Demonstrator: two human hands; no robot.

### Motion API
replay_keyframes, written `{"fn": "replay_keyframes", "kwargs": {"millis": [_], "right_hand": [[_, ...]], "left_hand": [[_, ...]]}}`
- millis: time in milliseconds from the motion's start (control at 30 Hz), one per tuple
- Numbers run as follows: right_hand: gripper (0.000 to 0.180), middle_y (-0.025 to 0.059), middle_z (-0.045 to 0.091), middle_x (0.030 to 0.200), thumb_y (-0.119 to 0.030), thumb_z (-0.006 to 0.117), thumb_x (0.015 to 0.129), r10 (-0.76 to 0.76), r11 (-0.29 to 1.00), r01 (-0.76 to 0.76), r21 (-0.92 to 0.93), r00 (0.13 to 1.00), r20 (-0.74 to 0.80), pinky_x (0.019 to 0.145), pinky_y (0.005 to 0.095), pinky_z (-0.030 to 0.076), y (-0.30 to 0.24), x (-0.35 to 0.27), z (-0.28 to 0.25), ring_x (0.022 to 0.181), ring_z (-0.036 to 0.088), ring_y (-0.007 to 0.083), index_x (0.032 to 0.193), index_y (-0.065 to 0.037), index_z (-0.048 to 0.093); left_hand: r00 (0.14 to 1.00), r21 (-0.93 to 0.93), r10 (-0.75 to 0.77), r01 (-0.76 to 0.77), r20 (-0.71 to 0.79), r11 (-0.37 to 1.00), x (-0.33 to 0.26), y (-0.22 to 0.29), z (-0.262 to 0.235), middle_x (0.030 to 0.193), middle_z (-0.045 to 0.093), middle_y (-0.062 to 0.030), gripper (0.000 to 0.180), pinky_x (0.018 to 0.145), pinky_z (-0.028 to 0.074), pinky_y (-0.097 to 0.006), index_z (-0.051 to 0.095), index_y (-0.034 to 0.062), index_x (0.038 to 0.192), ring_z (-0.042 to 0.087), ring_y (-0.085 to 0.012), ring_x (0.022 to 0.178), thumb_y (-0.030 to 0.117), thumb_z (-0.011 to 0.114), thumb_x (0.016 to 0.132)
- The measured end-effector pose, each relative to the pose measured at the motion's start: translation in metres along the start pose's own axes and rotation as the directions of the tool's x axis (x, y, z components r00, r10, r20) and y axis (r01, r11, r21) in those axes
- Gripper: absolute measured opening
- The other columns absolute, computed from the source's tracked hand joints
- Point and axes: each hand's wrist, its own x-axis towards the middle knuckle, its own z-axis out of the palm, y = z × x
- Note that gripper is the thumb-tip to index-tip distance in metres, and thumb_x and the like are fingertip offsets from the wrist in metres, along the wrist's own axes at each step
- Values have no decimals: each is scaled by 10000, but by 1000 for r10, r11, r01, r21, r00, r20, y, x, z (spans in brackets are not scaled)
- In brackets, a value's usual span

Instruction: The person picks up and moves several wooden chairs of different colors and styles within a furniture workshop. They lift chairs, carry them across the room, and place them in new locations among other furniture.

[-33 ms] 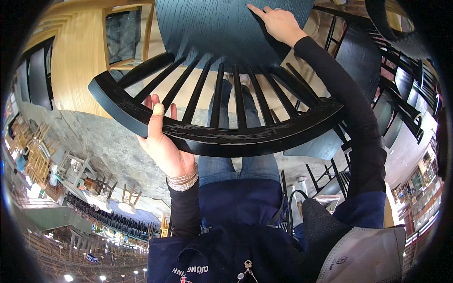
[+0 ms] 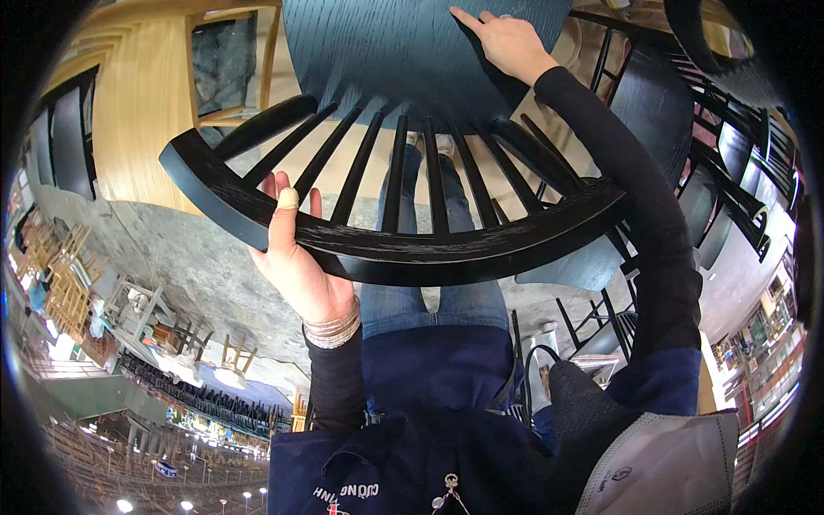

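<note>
A black wooden chair stands before me, its curved top rail [image 2: 412, 253] nearest and several thin spindles [image 2: 395, 176] running to the dark, grained seat [image 2: 386, 60]. My left hand [image 2: 296, 245] is closed around the rail left of its middle, thumb on the upper face and fingertips showing behind, between the spindles. Over the seat's far right part reaches my right hand [image 2: 511, 47]. Its index finger is stretched out against the dark surface and the other fingers are partly bent; I see nothing held in it. Worn, lighter streaks run along the top rail.
A pale wooden chair [image 2: 146, 112] stands close on the left. More black chairs [image 2: 644, 112] crowd the right side. Grey concrete floor [image 2: 180, 249] lies under them. Stacks of unpainted frames [image 2: 64, 275] and rows of dark chairs [image 2: 206, 390] show farther off.
</note>
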Motion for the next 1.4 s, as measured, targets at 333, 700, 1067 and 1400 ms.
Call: {"fn": "replay_keyframes", "kwargs": {"millis": [333, 700, 1067, 1400], "right_hand": [[452, 119, 592, 719, -111, 438, 809, -46, 998, 48, -48, 998, 44, 546, 369, 466, 5, 13, 10, 596, 590, 257, 1258, -141, 488], [443, 141, 604, 787, -121, 424, 821, -28, 991, 36, -127, 998, 65, 570, 398, 483, 6, 11, 5, 619, 601, 274, 1256, -156, 495], [449, 148, 601, 816, -109, 419, 824, -15, 993, 22, -116, 998, 62, 605, 404, 483, 7, 9, 13, 661, 602, 280, 1266, -150, 482], [443, 140, 602, 790, -99, 427, 823, -43, 989, 53, -142, 997, 69, 595, 390, 480, 5, 11, 3, 663, 602, 273, 1259, -148, 488]], "left_hand": [[1000, -15, 7, -7, -15, 1000, 8, -4, 4, 1227, 492, -130, 481, 946, 422, -403, 416, 43, 1247, 493, -190, 1149, 30, 608, 806], [1000, -27, 8, -8, -12, 1000, 11, -7, 4, 1212, 487, -112, 456, 941, 411, -387, 445, 40, 1213, 493, -173, 1121, 54, 637, 800], [999, -18, 19, -20, -27, 1000, 10, -7, 4, 1202, 505, -122, 472, 937, 424, -392, 431, 26, 1226, 505, -178, 1119, 51, 630, 798], [999, -35, 20, -21, -40, 999, 10, -6, 7, 1162, 534, -124, 428, 920, 447, -390, 472, 12, 1179, 537, -175, 1070, 37, 641, 787]]}}
